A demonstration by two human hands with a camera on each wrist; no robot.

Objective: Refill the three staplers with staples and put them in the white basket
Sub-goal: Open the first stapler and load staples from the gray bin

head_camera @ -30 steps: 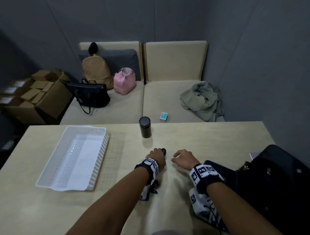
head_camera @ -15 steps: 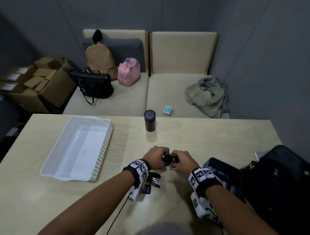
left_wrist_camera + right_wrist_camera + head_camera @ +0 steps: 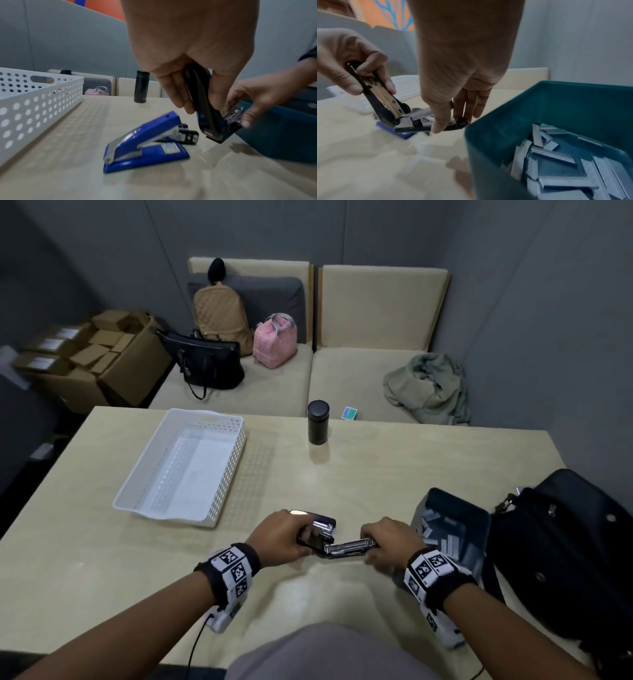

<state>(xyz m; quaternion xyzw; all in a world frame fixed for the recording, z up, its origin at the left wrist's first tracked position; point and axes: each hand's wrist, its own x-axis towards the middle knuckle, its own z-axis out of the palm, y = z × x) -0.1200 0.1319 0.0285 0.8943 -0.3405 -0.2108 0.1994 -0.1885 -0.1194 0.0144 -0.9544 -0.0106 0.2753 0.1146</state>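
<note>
- Left hand [image 3: 284,537]: palm down over the bench [image 3: 394,470], near its front edge; grip clamped on the lifted top arm of the black stapler [image 3: 203,102], thumb on one side, fingers [image 3: 173,89] on the other.
- Right hand [image 3: 390,541]: palm down just right of the left; grip clamped on the stapler's lower part, thumb and fingers either side of the metal staple channel [image 3: 349,548].
- Black stapler: hinged wide open, held between both hands just above the bench; top arm steep, base near level.
- Blue stapler [image 3: 145,140]: closed, resting on the bench below the left hand, with a small black stapler [image 3: 187,136] just behind it.
- White basket [image 3: 185,467]: on the bench to the left, well apart from the hands.
- Teal box [image 3: 556,115]: just right of the right hand, holding loose staple strips [image 3: 556,155].
- Black bottle [image 3: 318,422]: upright at the far edge of the bench.
- Black bag [image 3: 565,542]: on the bench at far right.
- Left wrist view alone shows the blue stapler in full; in the head view the left hand mostly hides it.
- Right wrist view alone shows the strips clearly and the open hinge.
</note>
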